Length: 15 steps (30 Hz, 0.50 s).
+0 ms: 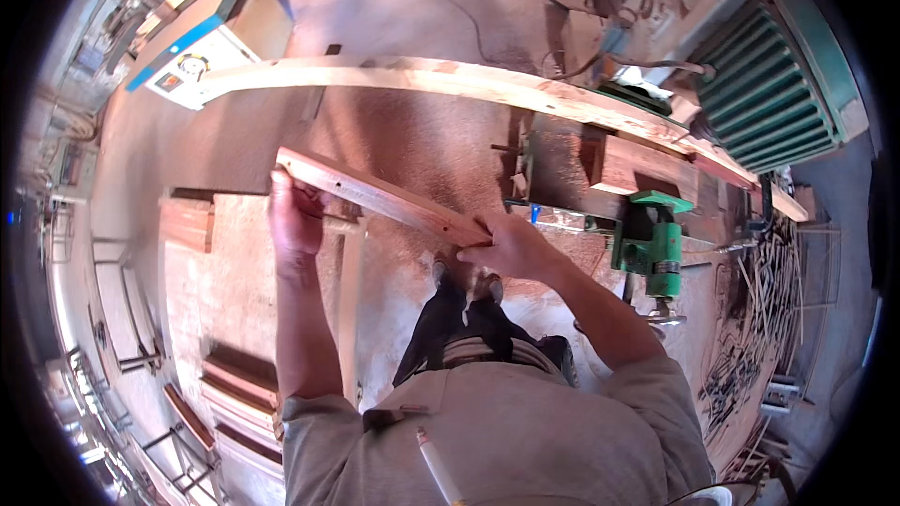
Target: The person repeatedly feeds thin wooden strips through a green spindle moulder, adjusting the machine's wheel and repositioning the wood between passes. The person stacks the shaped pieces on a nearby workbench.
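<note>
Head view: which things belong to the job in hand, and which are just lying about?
In the job:
wooden bar, held near both ends
left grip, at its left end
right grip, at its right end

Apparently lying about, untouched:
stacked boards, lower left
thin sticks, far right

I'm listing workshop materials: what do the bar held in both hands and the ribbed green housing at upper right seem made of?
The bar: wood, apparently smooth and unvarnished, judging by its reddish-tan colour and faint streaks like grain. The ribbed housing: probably metal with green paint, going by its evenly ridged, slightly shiny surface, though plastic isn't ruled out.
</note>
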Each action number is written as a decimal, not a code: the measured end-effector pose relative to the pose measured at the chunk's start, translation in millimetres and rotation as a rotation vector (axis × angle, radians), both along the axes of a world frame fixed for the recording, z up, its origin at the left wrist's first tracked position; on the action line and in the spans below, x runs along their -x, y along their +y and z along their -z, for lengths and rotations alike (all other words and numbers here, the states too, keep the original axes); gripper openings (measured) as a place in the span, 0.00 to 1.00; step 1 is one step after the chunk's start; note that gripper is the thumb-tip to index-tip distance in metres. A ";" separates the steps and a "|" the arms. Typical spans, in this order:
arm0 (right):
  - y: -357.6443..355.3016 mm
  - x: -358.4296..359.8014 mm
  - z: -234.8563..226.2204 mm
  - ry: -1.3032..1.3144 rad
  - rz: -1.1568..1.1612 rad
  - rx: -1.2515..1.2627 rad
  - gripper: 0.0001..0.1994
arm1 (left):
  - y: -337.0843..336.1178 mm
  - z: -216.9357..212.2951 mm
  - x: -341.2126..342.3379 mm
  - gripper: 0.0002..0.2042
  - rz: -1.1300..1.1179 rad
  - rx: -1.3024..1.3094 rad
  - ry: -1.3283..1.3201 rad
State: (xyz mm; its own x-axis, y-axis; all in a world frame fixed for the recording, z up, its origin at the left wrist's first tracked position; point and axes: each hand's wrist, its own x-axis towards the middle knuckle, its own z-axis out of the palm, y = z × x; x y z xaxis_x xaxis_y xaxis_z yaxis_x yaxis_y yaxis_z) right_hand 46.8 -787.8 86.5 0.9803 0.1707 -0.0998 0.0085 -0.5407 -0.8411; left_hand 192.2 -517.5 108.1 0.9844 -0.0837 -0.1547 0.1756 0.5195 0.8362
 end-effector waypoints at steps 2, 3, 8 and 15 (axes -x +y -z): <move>31.5 -0.2 13.8 0.144 -0.002 -0.172 0.20 | 26.1 26.4 23.3 0.23 0.187 -0.119 -0.085; 45.8 -1.9 18.8 0.217 -0.005 -0.242 0.19 | 26.0 39.3 39.0 0.24 0.181 -0.179 0.006; 126.1 -11.7 27.3 -0.026 0.042 0.140 0.21 | 0.1 72.9 107.4 0.18 0.004 -0.242 0.050; 213.1 -56.2 56.9 0.030 -0.179 -0.046 0.28 | 105.0 99.8 60.8 0.13 -0.287 -0.031 0.222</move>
